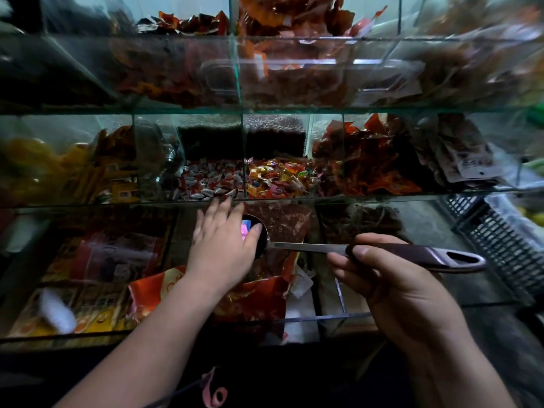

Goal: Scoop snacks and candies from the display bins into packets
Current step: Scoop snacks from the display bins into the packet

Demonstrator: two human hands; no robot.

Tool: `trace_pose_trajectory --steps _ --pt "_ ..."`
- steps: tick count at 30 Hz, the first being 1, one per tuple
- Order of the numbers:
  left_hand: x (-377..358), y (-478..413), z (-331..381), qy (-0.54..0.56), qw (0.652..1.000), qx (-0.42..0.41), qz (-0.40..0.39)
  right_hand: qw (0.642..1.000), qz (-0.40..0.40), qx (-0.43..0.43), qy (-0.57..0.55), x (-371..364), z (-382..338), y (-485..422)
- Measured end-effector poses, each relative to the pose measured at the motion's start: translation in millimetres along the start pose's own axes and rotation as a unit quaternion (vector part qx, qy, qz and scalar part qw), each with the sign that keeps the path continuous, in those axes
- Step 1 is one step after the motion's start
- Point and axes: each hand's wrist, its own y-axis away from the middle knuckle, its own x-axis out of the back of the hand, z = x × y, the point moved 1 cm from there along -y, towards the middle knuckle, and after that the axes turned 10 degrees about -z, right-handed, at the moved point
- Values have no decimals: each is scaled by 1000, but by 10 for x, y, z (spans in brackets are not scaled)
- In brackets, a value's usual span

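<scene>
glossy glass bins (294, 198), shiny foil wrappers (276, 178), a smooth metal scoop (309, 246) with matt dark handle (412, 252).

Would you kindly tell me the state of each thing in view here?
Scoop: held level, loaded.
Candy: pink and blue, in the scoop's bowl.
Left hand: open, laid over the bowl.
Right hand: grips the scoop's handle.
Mixed sweets: heaped, untouched.
</scene>
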Motion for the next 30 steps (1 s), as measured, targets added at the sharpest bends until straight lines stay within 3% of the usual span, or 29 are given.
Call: trace_pose_trajectory --steps 5,10,14,16,18,19,21,24,26,30 --pt "149 -172 220 90 993 -38 60 999 23 38 -30 -17 -66 -7" --pt "318 -431 442 276 951 -50 131 990 91 53 -97 29 -212 -138" --pt "312 -466 421 332 930 -36 154 985 75 105 -115 19 -280 -422" --pt "245 -424 352 313 940 -27 133 986 79 132 -71 -19 -222 -659" --pt "168 -394 275 282 956 -8 74 975 80 182 95 -53 -137 -870" --pt "136 -380 242 265 963 3 38 943 66 221 240 -49 -102 -964" --pt "100 -354 194 227 974 4 -10 834 -4 274 479 -48 -41 -1089" --pt "119 -370 138 206 978 3 -30 725 -92 285 621 -3 2 -1145" --pt "125 -390 89 207 978 14 -25 695 -109 305 642 12 -9 -1095" --pt "104 -348 52 240 969 3 -55 710 -86 393 578 -106 -48 -639"
